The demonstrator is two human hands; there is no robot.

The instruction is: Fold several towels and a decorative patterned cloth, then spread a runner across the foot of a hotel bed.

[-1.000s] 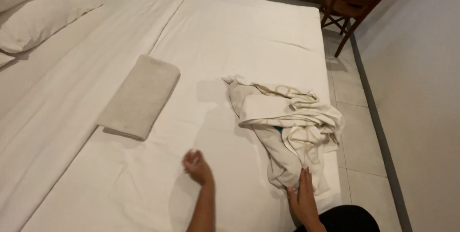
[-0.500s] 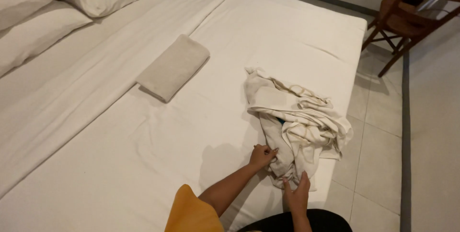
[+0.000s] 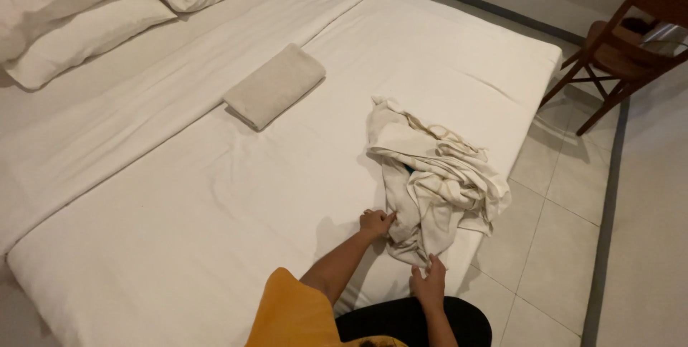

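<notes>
Two hands (left hand (image 3: 375, 222), right hand (image 3: 429, 282)) each close a pinching grip on the crumpled white cloth (image 3: 433, 175).

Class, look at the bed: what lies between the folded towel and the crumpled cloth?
Nothing but bare white sheet. In the head view, the folded towel and the crumpled cloth lie apart with only smooth bedding between them.
</notes>
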